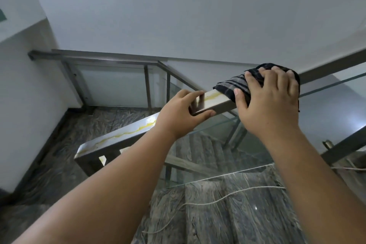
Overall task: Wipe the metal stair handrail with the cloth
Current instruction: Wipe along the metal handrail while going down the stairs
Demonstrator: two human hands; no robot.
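Handrail (pixel 214 99) streaked yellow, cloth (pixel 235 85) at the upper end of the mess

We grip the sloping rail with our left hand (pixel 178 117), fingers over the top and thumb beneath, just below the cloth. Our right hand (pixel 271 101) cups the dark striped cloth over the rail, thumb on the near face. A yellow streak (pixel 122 134) runs from the cloth down to the lower end, so we judge most of the wiping is not yet done. We should press firmly, draw the cloth downhill along the streak, and move the left hand clear ahead of it.
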